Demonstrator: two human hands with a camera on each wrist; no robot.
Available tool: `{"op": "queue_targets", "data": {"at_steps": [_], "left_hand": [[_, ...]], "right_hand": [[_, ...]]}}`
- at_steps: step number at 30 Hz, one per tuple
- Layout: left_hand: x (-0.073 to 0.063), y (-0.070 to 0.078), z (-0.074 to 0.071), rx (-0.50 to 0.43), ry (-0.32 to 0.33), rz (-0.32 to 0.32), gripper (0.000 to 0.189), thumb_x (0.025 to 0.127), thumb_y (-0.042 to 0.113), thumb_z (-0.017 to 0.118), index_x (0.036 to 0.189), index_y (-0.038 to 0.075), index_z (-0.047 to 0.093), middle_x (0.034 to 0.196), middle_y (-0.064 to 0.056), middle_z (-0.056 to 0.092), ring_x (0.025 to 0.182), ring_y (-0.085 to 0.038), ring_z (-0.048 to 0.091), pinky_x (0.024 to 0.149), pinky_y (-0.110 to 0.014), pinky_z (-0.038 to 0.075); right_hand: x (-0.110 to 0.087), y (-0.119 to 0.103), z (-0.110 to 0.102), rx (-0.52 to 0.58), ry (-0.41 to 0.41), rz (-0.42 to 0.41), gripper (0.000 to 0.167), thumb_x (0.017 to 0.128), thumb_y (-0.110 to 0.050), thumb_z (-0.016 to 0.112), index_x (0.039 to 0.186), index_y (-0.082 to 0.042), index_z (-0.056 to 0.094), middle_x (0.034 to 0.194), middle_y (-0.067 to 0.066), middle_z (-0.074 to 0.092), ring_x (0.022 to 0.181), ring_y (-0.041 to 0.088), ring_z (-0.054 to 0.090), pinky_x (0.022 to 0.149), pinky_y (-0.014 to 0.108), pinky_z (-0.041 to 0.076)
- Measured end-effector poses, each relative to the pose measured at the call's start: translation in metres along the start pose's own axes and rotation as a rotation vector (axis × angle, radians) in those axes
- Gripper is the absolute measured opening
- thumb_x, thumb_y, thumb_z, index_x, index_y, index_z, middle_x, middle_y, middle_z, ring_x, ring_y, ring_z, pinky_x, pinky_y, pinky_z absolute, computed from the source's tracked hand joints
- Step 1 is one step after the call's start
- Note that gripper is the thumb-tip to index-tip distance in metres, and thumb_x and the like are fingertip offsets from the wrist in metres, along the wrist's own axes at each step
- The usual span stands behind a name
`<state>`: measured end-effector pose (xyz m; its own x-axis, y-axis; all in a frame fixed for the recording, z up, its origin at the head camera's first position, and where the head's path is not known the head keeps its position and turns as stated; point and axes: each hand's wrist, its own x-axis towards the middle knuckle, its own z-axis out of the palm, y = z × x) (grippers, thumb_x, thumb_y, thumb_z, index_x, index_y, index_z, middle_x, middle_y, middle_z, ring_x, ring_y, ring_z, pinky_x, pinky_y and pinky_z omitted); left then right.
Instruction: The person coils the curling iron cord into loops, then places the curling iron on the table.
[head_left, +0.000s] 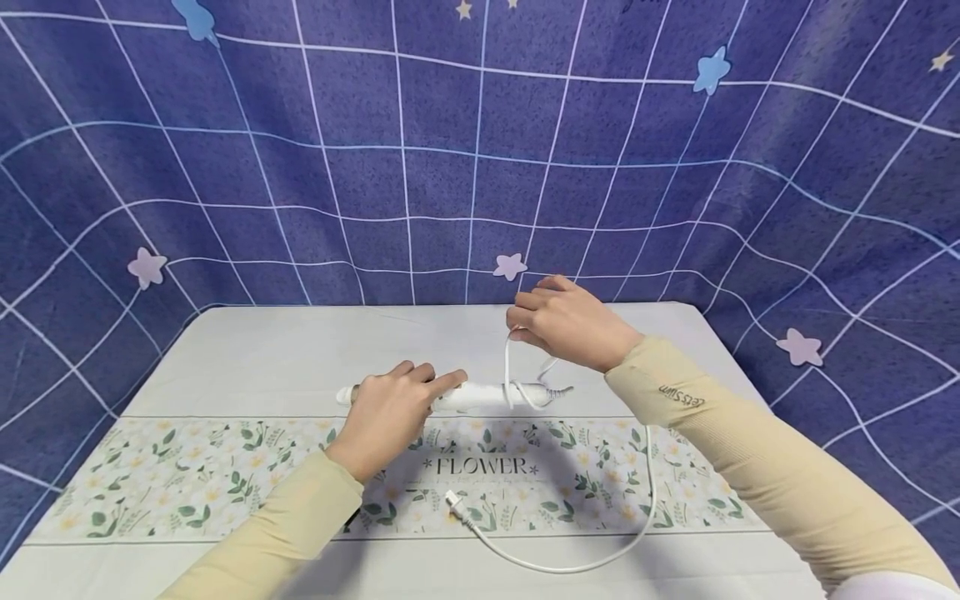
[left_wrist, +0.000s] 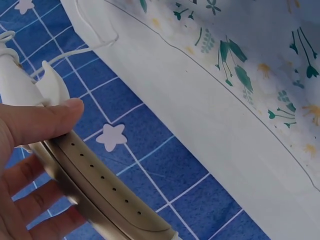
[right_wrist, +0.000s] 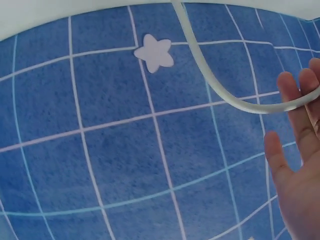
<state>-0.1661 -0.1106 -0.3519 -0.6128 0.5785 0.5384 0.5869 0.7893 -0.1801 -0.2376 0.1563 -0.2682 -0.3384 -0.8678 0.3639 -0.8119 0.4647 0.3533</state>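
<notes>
A curling iron [head_left: 483, 395] with a white handle and a gold ridged barrel [left_wrist: 107, 185] lies across the view in front of me. My left hand [head_left: 390, 408] grips it at the barrel side; in the left wrist view the thumb lies over the top near a white lever [left_wrist: 53, 84] and the other fingers are beneath. Beyond the handle, my right hand [head_left: 564, 323] holds the white power cord [head_left: 506, 358] at its fingers, raised above the iron. A loop of cord goes round the handle. In the right wrist view the cord [right_wrist: 240, 103] crosses the fingers, with the thumb apart.
The cord's loose length curves over the table [head_left: 247, 354] toward the near side, ending in a white plug [head_left: 453, 500]. A flower-printed band [head_left: 247, 475] crosses the tablecloth. Behind and on both sides hangs a blue gridded curtain [head_left: 442, 183] with stars.
</notes>
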Motion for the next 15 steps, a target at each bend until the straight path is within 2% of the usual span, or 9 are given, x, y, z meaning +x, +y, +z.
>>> {"op": "queue_targets", "data": {"at_steps": [6,9,13,15], "left_hand": [[0.002,-0.001,-0.002,-0.025,-0.012,-0.017,0.062,0.072,-0.002,0.083,0.125,0.028,0.071,0.088,0.002,0.071,0.071,-0.02,0.064,0.037,-0.023,0.038],[0.002,-0.002,-0.004,-0.053,-0.016,-0.021,0.064,0.072,0.0,0.086,0.127,0.028,0.07,0.087,0.004,0.07,0.072,-0.019,0.064,0.04,-0.024,0.041],[0.003,-0.003,-0.006,-0.113,-0.005,-0.023,0.067,0.07,0.0,0.088,0.128,0.027,0.07,0.088,0.005,0.07,0.073,-0.018,0.064,0.043,-0.024,0.044],[0.003,-0.004,-0.007,-0.138,0.003,-0.028,0.068,0.069,-0.001,0.089,0.128,0.026,0.07,0.089,0.005,0.071,0.073,-0.017,0.063,0.043,-0.024,0.045]], "right_hand": [[-0.004,0.007,0.002,0.17,-0.089,0.083,0.006,0.099,-0.015,0.065,0.102,-0.012,0.068,0.094,-0.001,0.066,0.092,0.021,0.069,0.101,0.046,0.046],[-0.007,0.01,0.004,0.266,-0.126,0.135,0.009,0.1,-0.011,0.064,0.106,-0.012,0.07,0.099,0.001,0.067,0.096,0.023,0.07,0.097,0.047,0.049],[-0.012,0.016,0.007,0.395,-0.137,0.218,0.013,0.101,-0.011,0.062,0.111,-0.011,0.071,0.104,0.003,0.068,0.088,0.022,0.071,0.087,0.045,0.055],[-0.015,0.019,0.01,0.446,-0.143,0.262,0.015,0.102,-0.014,0.061,0.113,-0.011,0.071,0.106,0.003,0.068,0.089,0.022,0.071,0.086,0.045,0.056]]}}
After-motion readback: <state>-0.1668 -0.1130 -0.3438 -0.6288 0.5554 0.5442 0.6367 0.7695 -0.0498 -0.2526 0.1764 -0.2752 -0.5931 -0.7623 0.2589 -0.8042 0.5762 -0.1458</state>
